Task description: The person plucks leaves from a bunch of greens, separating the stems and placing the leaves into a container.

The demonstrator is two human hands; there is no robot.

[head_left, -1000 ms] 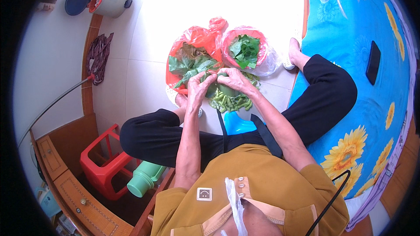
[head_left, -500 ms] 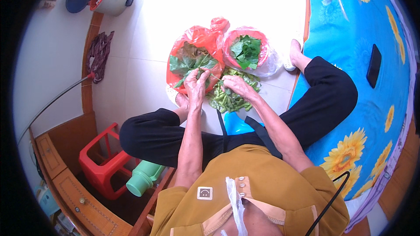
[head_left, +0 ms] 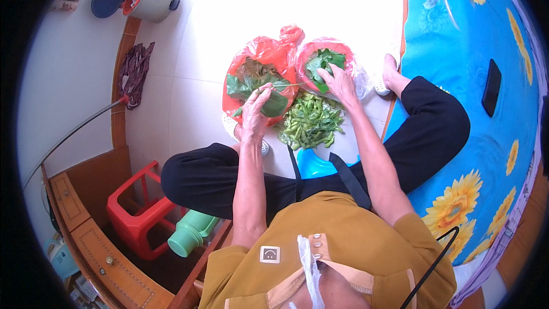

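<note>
My left hand (head_left: 255, 109) is closed around a leafy green stem (head_left: 275, 103), its broad leaves hanging by the fingers and a thin stalk pointing right. It is above a red plastic bag (head_left: 264, 46) holding more leaves and brownish stems. My right hand (head_left: 342, 86) is over the right-hand bag (head_left: 350, 51), a pink-red one with clear plastic around it. Its fingers are bent down among the dark green leaves (head_left: 318, 63) there, and a leaf seems pinched in them. Below both bags lies a heap of light green pods (head_left: 311, 121) on the floor.
My bent legs frame the pile, with a blue plastic object (head_left: 311, 163) between them. At left stand a red stool (head_left: 128, 209), a light green flask (head_left: 189, 234) and a wooden drawer unit (head_left: 108, 257). A bin (head_left: 151, 3) is farther off. A phone (head_left: 490, 87) lies on the blue floral cover at right.
My right hand has moved from the pods beside my left hand up and right to the leaves in the right-hand bag. My left hand stays over the red bag, still holding the stem.
</note>
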